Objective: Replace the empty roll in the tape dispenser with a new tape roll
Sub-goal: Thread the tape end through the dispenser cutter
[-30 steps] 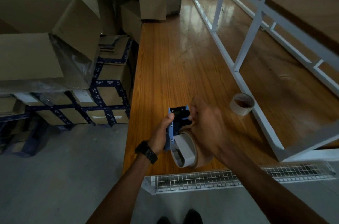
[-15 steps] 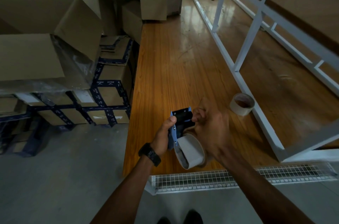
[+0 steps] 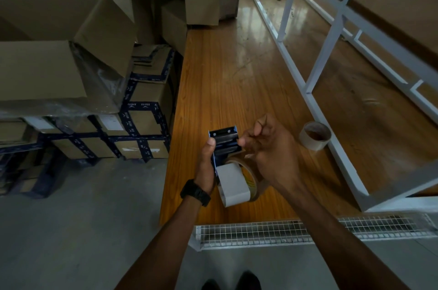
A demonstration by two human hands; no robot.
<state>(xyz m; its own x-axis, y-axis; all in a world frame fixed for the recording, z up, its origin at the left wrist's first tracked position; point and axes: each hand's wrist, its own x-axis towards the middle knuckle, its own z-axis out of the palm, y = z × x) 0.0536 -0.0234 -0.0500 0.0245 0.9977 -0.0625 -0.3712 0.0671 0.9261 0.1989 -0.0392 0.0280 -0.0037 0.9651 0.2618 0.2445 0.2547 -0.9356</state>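
Blue handheld tape dispenser (image 3: 222,145), brown tape roll (image 3: 248,178) mounted: clasped in left hand (image 3: 208,166) above orange wooden tabletop (image 3: 237,81). Right hand (image 3: 270,149): fingertips pinched narrow at dispenser's head; contents indiscernible. Empty cardboard core (image 3: 314,135): on tabletop, right.

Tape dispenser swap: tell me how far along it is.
Done, by the look of it: the empty roll lies on the wooden table, and a brown tape roll sits in the tape dispenser. In hand: the left hand grips the dispenser while the right hand pinches near its toothed blade, probably threading the tape end. Left: finishing that feed; whether the roll is fully seated cannot be told.
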